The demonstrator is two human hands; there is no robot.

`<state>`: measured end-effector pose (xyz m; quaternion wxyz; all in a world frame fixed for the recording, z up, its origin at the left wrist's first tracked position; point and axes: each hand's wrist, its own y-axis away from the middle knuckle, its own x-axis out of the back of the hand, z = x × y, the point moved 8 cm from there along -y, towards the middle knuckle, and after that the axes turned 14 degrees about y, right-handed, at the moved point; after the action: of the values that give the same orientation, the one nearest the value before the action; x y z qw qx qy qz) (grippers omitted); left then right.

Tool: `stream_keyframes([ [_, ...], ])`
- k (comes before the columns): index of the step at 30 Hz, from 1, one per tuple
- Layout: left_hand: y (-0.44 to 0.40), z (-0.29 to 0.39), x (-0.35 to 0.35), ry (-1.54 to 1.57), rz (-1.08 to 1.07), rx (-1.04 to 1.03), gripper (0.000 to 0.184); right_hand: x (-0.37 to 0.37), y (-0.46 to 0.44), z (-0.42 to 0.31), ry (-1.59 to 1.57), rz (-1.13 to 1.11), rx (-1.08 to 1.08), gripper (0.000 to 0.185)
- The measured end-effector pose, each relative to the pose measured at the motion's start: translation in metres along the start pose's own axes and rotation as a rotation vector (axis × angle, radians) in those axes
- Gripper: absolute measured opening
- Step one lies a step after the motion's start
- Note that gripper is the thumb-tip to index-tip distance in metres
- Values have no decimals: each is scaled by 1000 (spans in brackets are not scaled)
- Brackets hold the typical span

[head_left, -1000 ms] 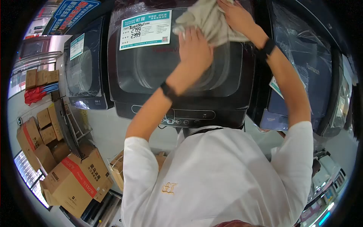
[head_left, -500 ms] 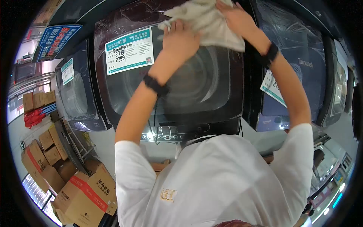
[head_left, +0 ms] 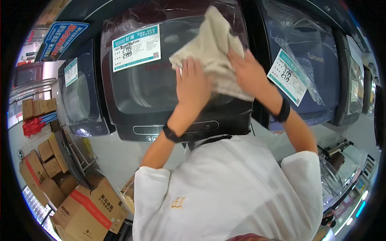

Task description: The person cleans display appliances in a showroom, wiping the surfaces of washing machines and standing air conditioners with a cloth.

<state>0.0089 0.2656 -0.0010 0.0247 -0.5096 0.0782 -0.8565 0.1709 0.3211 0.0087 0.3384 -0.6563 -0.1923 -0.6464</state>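
One cloth (head_left: 211,44), likely light and limp, is lying rumpled on the dark lid (head_left: 136,88). The left hand (head_left: 194,86) is resting unclenched at its edge; the right hand (head_left: 253,76) is touching its side, grip unclear. Bunched folds are probably offering better hold.

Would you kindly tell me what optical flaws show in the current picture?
Head view: fisheye bending, black corners; head view: right hand motion-blurred, left hand slightly soft, large price label mostly legible; head view: glare streaks on right-side plastic film.
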Motion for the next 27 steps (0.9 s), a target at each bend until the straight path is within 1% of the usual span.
stream_keyframes([
  [2,49,9,4,9,-67,23,67,4,41,-37,28,-81,66,55],
  [3,68,11,7,11,-98,30,67,5,58,-50,-15,-175,60,58],
  [5,96,15,11,44,-135,55,66,17,76,-73,-96,-157,44,60],
  [6,105,15,13,58,-152,68,66,19,74,-73,-97,-164,56,60],
  [8,101,10,16,50,-148,16,64,17,66,-64,-99,-181,76,59],
  [9,94,6,14,46,-149,-10,63,8,58,-54,-26,-128,83,55],
  [10,85,0,12,22,-105,-40,61,4,40,-44,-21,-99,38,54],
  [12,51,-20,8,17,-12,-2,61,-2,13,-38,14,-42,-17,53],
  [13,44,-25,11,12,39,19,60,-7,3,-40,43,-10,-25,54],
  [14,47,-26,11,-2,38,43,61,-9,-1,-46,71,22,-34,54],
  [17,60,-23,9,-49,38,77,63,-6,24,-83,-77,147,30,54],
  [19,101,-14,3,-92,58,68,65,11,56,-104,-191,136,42,58],
  [20,117,-8,5,-61,37,64,67,20,72,-115,-247,130,48,60],
  [21,137,-5,9,-27,13,64,69,22,83,-118,-286,21,39,61],
  [24,165,-11,11,64,-35,96,72,17,92,-112,-323,-117,11,63],
  [25,171,-13,13,90,-49,113,72,18,88,-112,-305,-99,-18,64],
  [27,164,-19,19,130,-12,122,68,15,70,-118,-279,-64,-59,64],
])
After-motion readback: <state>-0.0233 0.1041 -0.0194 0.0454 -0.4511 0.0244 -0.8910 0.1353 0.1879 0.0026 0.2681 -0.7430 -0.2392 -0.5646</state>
